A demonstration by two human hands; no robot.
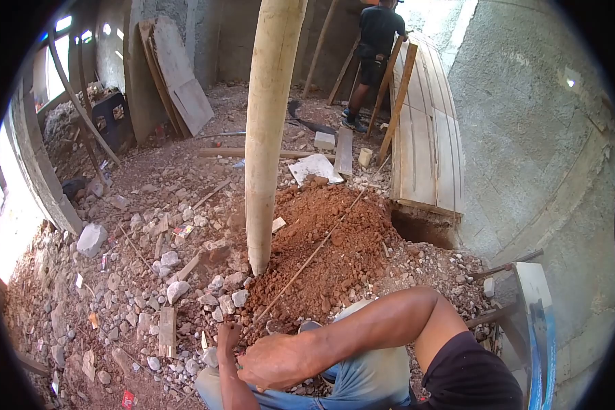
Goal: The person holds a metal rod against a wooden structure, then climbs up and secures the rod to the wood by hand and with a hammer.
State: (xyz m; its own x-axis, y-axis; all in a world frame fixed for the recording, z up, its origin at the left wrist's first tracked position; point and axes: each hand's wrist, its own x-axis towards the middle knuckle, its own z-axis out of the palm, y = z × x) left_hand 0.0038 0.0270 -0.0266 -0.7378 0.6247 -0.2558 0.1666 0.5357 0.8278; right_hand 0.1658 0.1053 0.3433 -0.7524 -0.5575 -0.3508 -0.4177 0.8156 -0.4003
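Observation:
My left hand (228, 337) is held low over the rubble in front of my knees, its fingers curled closed. Close beside it, my right hand (277, 360) reaches across my bent legs with its back turned up; its fingers look closed and their tips are hidden. Whatever the hands may hold cannot be made out. A thin stick (312, 255) lies slantwise over a mound of reddish soil (342, 273), its lower end near my hands. Just beyond stands a thick wooden pole (266, 137), its tapered foot on the ground beside the mound.
A person (379, 55) stands at the back beside leaning timbers and a long plank panel (427, 137). Below the panel is a dug hole (424, 231). Broken stones (178, 292) cover the ground at left. Boards (178, 78) lean on the rear wall. A blue-streaked plank (534, 301) stands at right.

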